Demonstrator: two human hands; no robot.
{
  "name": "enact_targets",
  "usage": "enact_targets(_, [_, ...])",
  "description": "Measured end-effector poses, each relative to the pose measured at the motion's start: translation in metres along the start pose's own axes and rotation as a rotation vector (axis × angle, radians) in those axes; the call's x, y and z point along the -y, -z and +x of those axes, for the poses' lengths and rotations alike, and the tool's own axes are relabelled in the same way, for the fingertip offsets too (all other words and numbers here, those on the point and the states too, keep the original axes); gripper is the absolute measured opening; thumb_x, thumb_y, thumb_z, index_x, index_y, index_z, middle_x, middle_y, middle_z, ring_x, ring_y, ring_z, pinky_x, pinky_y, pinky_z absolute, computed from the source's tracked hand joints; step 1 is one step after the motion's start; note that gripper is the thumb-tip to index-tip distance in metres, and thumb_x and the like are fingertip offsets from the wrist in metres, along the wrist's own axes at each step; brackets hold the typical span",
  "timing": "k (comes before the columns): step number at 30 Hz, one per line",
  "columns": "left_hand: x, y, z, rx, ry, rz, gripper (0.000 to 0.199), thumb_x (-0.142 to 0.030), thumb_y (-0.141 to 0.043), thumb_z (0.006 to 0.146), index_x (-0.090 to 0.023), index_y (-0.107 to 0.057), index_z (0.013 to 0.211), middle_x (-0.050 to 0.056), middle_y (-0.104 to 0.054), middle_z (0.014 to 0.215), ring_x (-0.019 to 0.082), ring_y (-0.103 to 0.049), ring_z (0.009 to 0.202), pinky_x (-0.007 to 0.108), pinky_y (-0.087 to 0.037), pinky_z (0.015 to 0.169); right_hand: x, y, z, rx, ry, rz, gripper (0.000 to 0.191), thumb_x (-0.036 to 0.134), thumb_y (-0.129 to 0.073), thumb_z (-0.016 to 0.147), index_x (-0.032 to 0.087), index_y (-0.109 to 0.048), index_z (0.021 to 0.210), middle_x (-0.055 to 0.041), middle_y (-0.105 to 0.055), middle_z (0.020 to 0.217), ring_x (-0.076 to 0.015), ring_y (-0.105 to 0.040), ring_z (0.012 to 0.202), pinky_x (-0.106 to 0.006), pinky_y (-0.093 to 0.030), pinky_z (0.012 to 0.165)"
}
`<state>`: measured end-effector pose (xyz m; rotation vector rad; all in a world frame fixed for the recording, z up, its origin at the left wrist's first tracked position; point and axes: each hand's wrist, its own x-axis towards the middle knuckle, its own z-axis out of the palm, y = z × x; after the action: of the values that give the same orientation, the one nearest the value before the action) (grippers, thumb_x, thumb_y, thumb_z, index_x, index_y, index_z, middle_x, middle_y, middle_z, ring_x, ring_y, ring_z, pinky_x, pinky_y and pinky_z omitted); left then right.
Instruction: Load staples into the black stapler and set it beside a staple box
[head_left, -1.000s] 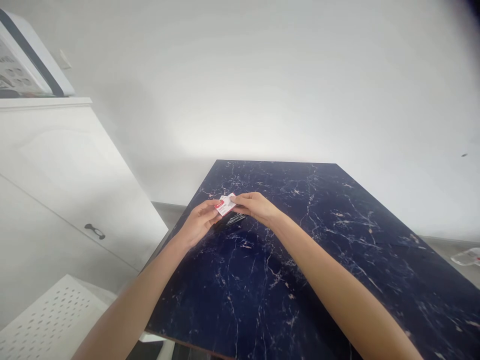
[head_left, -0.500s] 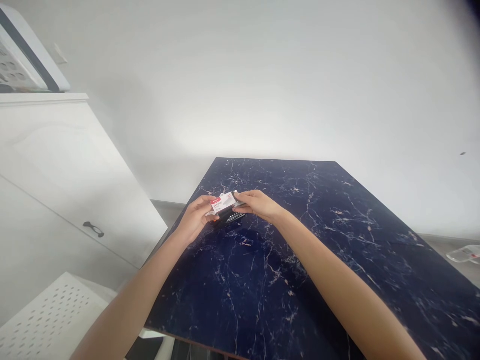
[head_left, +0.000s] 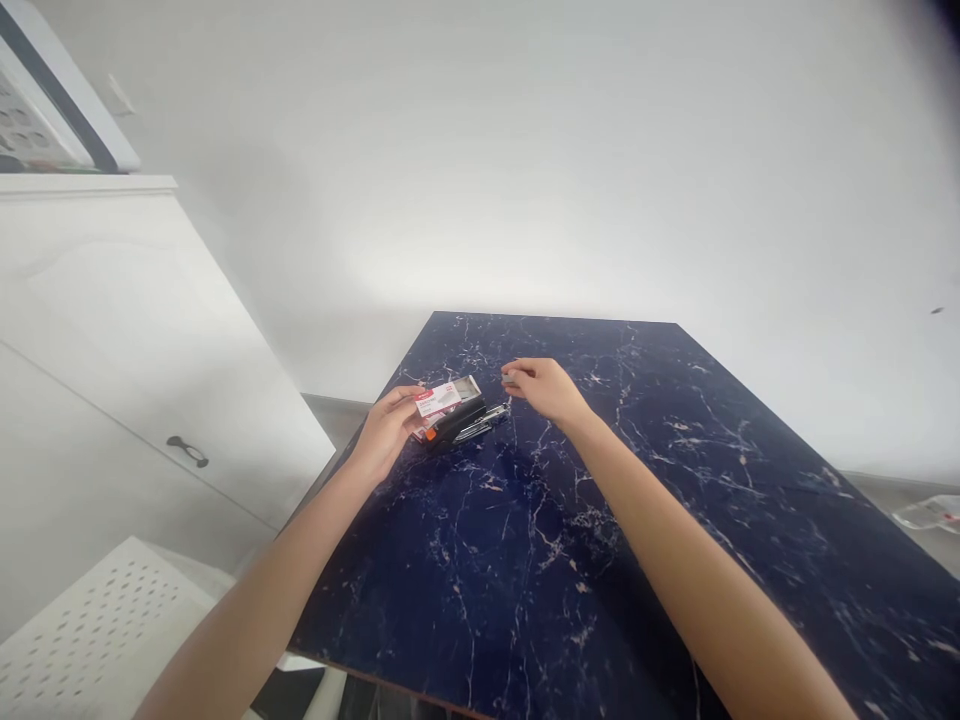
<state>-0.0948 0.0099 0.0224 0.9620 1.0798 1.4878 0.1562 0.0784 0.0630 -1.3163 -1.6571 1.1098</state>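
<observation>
My left hand (head_left: 391, 425) is closed on a small white-and-red staple box (head_left: 441, 400), whose right end is open on a greyish inside. Beneath and beside the box lies a black stapler (head_left: 459, 424) with an orange spot and a long metal part (head_left: 484, 424) pointing right. To the right, my right hand (head_left: 544, 386) is raised a little above the table, with thumb and fingers pinching a small grey piece that looks like a strip of staples (head_left: 509, 378). It is apart from both box and stapler.
The dark blue marble-patterned table (head_left: 600, 480) reaches back to the white wall (head_left: 570, 180). On the left stand a white cabinet (head_left: 150, 330) and a white perforated piece (head_left: 90, 630). A clear plastic bottle (head_left: 930, 512) lies beyond the right edge.
My right hand has left the staple box and moved right, carrying the small grey piece. My left hand keeps the box, and more of the stapler now shows.
</observation>
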Motion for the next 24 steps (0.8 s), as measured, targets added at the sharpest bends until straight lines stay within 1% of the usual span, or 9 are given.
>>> enact_targets(2, [0.001, 0.0, 0.0, 0.014, -0.014, 0.03, 0.027, -0.03, -0.081, 0.074, -0.016, -0.071, 0.095, 0.009, -0.075, 0.105, 0.022, -0.069, 0.097, 0.031, -0.055, 0.082, 0.006, 0.002, -0.005, -0.052, 0.073, -0.125, 0.025, 0.019, -0.057, 0.093, 0.018, -0.074, 0.11, -0.0103, -0.076, 0.112, -0.0212, -0.074, 0.093, -0.032, -0.06, 0.083])
enact_targets(5, [0.003, 0.0, -0.001, 0.061, -0.019, 0.036, 0.026, -0.03, -0.081, 0.076, -0.017, -0.072, 0.096, 0.009, -0.075, 0.106, 0.022, -0.069, 0.098, 0.031, -0.055, 0.081, 0.017, -0.006, -0.014, -0.069, 0.225, -0.242, 0.024, 0.02, -0.059, 0.091, 0.022, -0.074, 0.11, -0.008, -0.075, 0.113, -0.021, -0.072, 0.091, -0.032, -0.058, 0.079])
enact_targets(9, [0.005, -0.001, -0.002, 0.1, 0.045, -0.037, 0.024, -0.029, -0.082, 0.075, -0.018, -0.072, 0.095, 0.007, -0.076, 0.103, 0.02, -0.07, 0.093, 0.027, -0.055, 0.074, 0.026, -0.021, -0.023, -0.023, 0.48, -0.303, 0.025, 0.017, -0.058, 0.091, 0.022, -0.073, 0.11, -0.0073, -0.074, 0.114, -0.0207, -0.069, 0.098, -0.034, -0.055, 0.088])
enact_targets(11, [0.006, 0.0, -0.001, 0.098, 0.077, -0.08, 0.024, -0.027, -0.083, 0.074, -0.019, -0.072, 0.094, 0.007, -0.077, 0.101, 0.019, -0.07, 0.09, 0.026, -0.055, 0.073, 0.027, -0.024, -0.025, 0.028, 0.553, -0.345, 0.026, 0.016, -0.058, 0.092, 0.023, -0.073, 0.111, -0.0077, -0.073, 0.114, -0.0216, -0.067, 0.101, -0.036, -0.053, 0.093])
enact_targets(13, [0.006, 0.001, 0.0, 0.088, 0.097, -0.111, 0.025, -0.024, -0.083, 0.073, -0.019, -0.072, 0.095, 0.007, -0.077, 0.099, 0.018, -0.071, 0.09, 0.025, -0.056, 0.073, 0.027, -0.025, -0.025, 0.073, 0.576, -0.375, 0.027, 0.015, -0.057, 0.092, 0.024, -0.073, 0.112, -0.0072, -0.073, 0.114, -0.0222, -0.066, 0.102, -0.037, -0.051, 0.095])
enact_targets(16, [0.006, 0.003, 0.001, 0.089, 0.113, -0.136, 0.024, -0.023, -0.083, 0.073, -0.019, -0.072, 0.094, 0.007, -0.077, 0.099, 0.019, -0.071, 0.091, 0.025, -0.056, 0.075, 0.025, -0.023, -0.024, 0.118, 0.568, -0.378, 0.029, 0.015, -0.057, 0.092, 0.026, -0.072, 0.114, -0.0051, -0.073, 0.116, -0.0214, -0.066, 0.103, -0.036, -0.051, 0.093])
enact_targets(18, [0.006, 0.004, 0.002, 0.1, 0.119, -0.141, 0.024, -0.022, -0.083, 0.074, -0.019, -0.072, 0.094, 0.007, -0.077, 0.099, 0.019, -0.072, 0.09, 0.025, -0.056, 0.073, 0.024, -0.021, -0.024, 0.138, 0.563, -0.382, 0.028, 0.017, -0.058, 0.092, 0.027, -0.072, 0.114, -0.004, -0.073, 0.116, -0.0215, -0.066, 0.104, -0.036, -0.051, 0.092])
enact_targets(22, [0.006, 0.003, 0.001, 0.103, 0.128, -0.152, 0.023, -0.022, -0.082, 0.075, -0.019, -0.071, 0.095, 0.007, -0.077, 0.099, 0.017, -0.071, 0.088, 0.023, -0.056, 0.068, 0.021, -0.019, -0.022, 0.126, 0.568, -0.355, 0.028, 0.023, -0.064, 0.09, 0.027, -0.071, 0.117, -0.005, -0.07, 0.125, -0.024, -0.062, 0.116, -0.039, -0.05, 0.098])
enact_targets(24, [0.005, 0.003, 0.001, 0.093, 0.124, -0.161, 0.023, -0.021, -0.082, 0.075, -0.018, -0.071, 0.095, 0.008, -0.077, 0.101, 0.017, -0.071, 0.088, 0.022, -0.056, 0.068, 0.019, -0.018, -0.02, 0.1, 0.529, -0.312, 0.029, 0.028, -0.065, 0.09, 0.026, -0.07, 0.118, -0.0067, -0.068, 0.129, -0.0246, -0.062, 0.116, -0.039, -0.052, 0.096])
